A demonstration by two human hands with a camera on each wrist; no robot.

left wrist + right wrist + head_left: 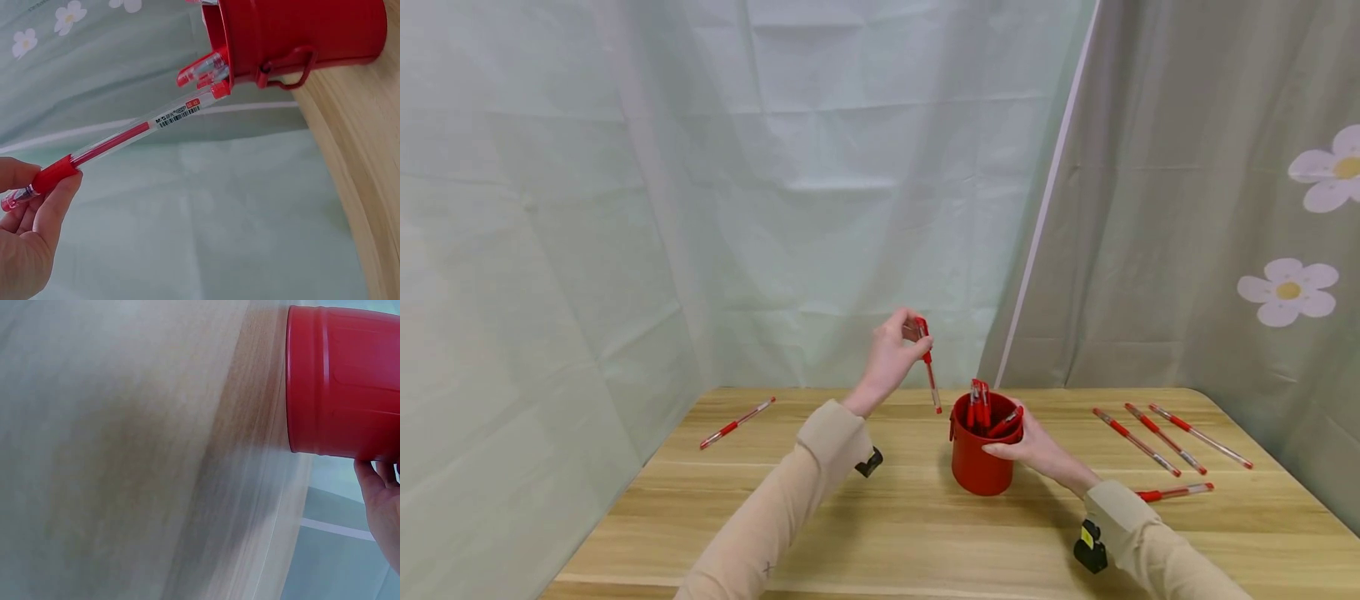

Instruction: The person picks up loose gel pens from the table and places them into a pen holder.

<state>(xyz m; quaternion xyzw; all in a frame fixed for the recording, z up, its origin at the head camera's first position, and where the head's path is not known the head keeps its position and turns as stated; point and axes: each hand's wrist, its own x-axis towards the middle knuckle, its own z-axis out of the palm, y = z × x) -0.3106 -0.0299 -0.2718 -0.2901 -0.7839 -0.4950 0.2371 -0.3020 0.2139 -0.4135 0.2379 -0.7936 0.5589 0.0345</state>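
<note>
My left hand [895, 354] pinches a red pen [931, 375] near its upper end, its clear barrel slanting down beside the bucket's left side. In the left wrist view the thumb and fingers close on the red grip of the pen [119, 140], and its far end overlaps the bucket's rim. A red metal bucket [981, 471] with a small side handle stands upright on the table, several red pens [979, 404] inside. My right hand [1033, 446] grips the bucket's right side near the rim, thumb in front; its other fingers are partly hidden behind the bucket.
One pen [737, 423] lies at the table's left. Several pens lie at the right, among them a slanted pen [1135, 442] and a pen [1180, 492] partly behind my right sleeve. Behind the wooden table [917, 542] hangs a pale curtain [850, 208].
</note>
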